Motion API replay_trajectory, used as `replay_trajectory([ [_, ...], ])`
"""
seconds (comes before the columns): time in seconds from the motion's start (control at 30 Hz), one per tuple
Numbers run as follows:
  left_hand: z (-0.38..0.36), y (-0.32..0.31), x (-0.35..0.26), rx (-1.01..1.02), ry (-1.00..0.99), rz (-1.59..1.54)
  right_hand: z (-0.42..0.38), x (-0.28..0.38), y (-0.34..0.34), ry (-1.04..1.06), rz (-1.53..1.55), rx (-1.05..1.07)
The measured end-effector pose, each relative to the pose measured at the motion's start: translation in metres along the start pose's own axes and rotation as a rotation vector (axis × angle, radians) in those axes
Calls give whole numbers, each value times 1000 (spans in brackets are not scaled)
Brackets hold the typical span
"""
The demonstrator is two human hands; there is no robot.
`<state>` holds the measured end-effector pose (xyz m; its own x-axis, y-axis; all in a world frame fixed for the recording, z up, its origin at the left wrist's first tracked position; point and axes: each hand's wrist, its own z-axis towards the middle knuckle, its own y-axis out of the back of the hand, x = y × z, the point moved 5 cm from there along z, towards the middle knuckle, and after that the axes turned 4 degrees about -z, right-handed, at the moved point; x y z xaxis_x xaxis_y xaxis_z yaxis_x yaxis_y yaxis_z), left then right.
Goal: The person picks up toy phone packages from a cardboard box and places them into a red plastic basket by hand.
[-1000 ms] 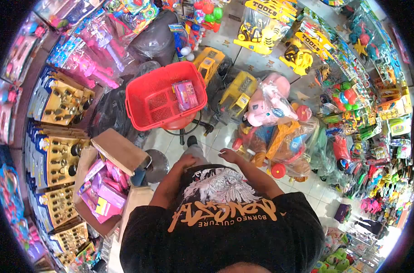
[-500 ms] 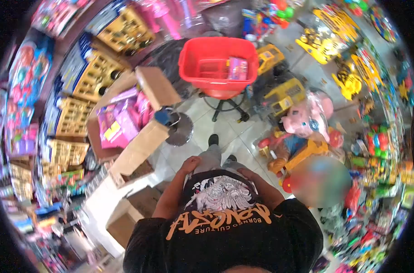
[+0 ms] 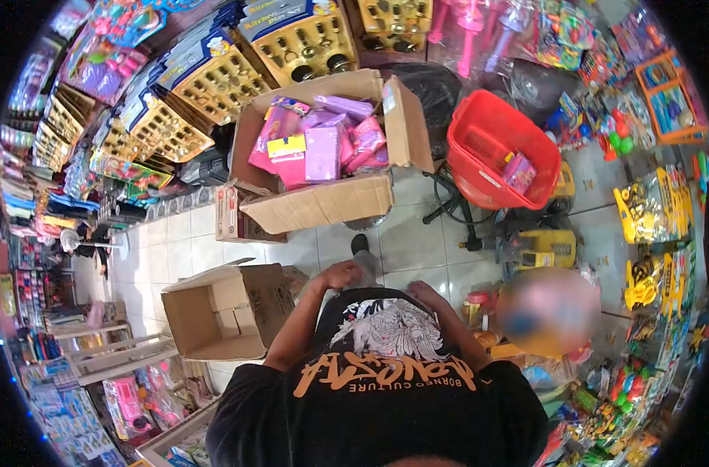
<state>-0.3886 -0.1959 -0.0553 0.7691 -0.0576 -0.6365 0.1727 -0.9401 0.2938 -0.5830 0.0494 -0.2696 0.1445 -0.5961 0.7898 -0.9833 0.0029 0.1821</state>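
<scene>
Fingers of your left hand (image 3: 341, 275) curl loosely by your grey trouser leg (image 3: 370, 268), but you cannot tell how far those of your right hand (image 3: 426, 296) open, or whether either hand grips anything. Beyond the boxy brown carton (image 3: 272, 303), glossy pink and purple packets (image 3: 321, 152) fill the flapped cardboard box (image 3: 315, 204), and a shiny packet (image 3: 518, 173) lies inside the smooth red plastic tub (image 3: 475, 183), right of it.

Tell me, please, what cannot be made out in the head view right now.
Head view:
- Bottom of the box: hidden by pink packs.
- Print on the packet in the red basket: too small.
- Palm of the right hand: turned away.
- What the round patch covers: blurred.
</scene>
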Motion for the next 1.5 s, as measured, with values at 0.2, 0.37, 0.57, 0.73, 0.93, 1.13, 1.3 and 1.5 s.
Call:
replay_trajectory([
  [0.2, -72, 119, -133, 237, -416, -464, -29, 316, 71, 162, 386, 353],
  [0.37, -39, 230, -122, -18, -543, -579, 5, 462, 116, 544, 598, 325],
  [0.57, 10, 272, -103, -460, -445, -436, 94, 515, 114, 228, 432, -148],
  [0.73, 31, 261, -108, -385, -498, -260, 135, 523, 90, 112, -121, -292],
  [0.93, 66, 248, -83, -410, -452, -252, 167, 505, 85, 273, -495, -615],
  [1.13, 36, 249, -108, -217, -516, -690, 148, 531, 91, 209, -427, -620],
  [1.3, 4, 266, -122, -239, -501, -814, 133, 549, 122, 514, -254, -699],
  [1.5, -4, 289, -104, -294, -467, -979, 98, 588, 126, 551, 789, -665],
])
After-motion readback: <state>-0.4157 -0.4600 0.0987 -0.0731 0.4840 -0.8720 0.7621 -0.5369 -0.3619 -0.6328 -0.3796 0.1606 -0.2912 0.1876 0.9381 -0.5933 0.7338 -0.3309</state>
